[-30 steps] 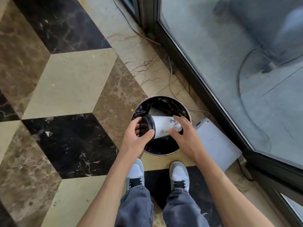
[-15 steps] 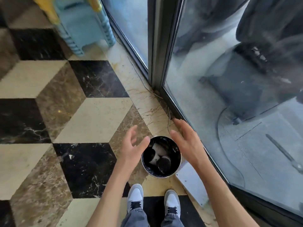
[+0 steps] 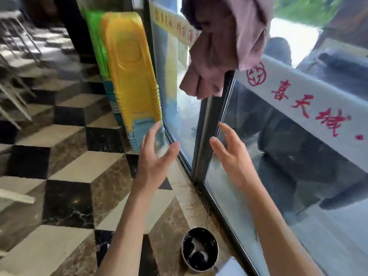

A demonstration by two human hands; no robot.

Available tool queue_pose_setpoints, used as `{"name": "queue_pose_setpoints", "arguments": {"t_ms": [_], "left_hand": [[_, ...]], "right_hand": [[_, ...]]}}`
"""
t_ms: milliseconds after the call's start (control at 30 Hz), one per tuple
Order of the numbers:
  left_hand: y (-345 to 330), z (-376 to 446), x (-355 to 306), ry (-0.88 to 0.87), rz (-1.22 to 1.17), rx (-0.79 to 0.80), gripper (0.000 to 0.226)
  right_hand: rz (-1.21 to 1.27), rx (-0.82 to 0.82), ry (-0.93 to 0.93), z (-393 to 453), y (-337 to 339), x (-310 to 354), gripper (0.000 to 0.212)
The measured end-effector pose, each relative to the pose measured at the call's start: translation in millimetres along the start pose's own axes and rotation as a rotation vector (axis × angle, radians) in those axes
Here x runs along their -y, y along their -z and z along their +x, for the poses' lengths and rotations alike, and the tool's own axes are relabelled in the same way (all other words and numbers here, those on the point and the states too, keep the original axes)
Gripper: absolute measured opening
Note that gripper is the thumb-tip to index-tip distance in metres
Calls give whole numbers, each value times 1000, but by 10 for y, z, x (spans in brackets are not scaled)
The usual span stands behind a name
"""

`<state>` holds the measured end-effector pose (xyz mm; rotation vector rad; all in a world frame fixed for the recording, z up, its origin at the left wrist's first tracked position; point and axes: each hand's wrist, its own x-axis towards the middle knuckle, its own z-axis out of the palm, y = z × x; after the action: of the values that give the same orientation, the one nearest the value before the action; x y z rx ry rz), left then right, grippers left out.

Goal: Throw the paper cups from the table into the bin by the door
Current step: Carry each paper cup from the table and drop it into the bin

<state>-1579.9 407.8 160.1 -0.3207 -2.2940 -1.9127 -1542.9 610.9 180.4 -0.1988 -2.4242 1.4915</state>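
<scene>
Left hand (image 3: 154, 162): raised above the marble floor (image 3: 65, 196), fingers spread, holding nothing. Bin (image 3: 199, 249): round, metal-rimmed, black-lined, standing on the floor against the glass door (image 3: 278, 176); white paper cups (image 3: 196, 246) with dark lids lie inside. Right hand (image 3: 232, 156): raised, fingers spread, holding nothing.

I have one view, from the head, looking forward and down along the glass door (image 3: 258, 176) on the right, with the bin (image 3: 199, 249) near below.
</scene>
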Motion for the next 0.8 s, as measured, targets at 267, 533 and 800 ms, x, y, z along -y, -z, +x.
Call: {"name": "queue_pose_setpoints", "arguments": {"t_ms": [267, 533, 800], "left_hand": [[708, -560, -836, -120, 56, -207, 79], [1635, -1796, -983, -46, 151, -618, 69], [2659, -3801, -1356, 4, 245, -1082, 69]], "right_hand": [[55, 72, 246, -288, 28, 1001, 61], [160, 450, 430, -905, -721, 1656, 71], [318, 902, 628, -2543, -1817, 2571, 68]]}}
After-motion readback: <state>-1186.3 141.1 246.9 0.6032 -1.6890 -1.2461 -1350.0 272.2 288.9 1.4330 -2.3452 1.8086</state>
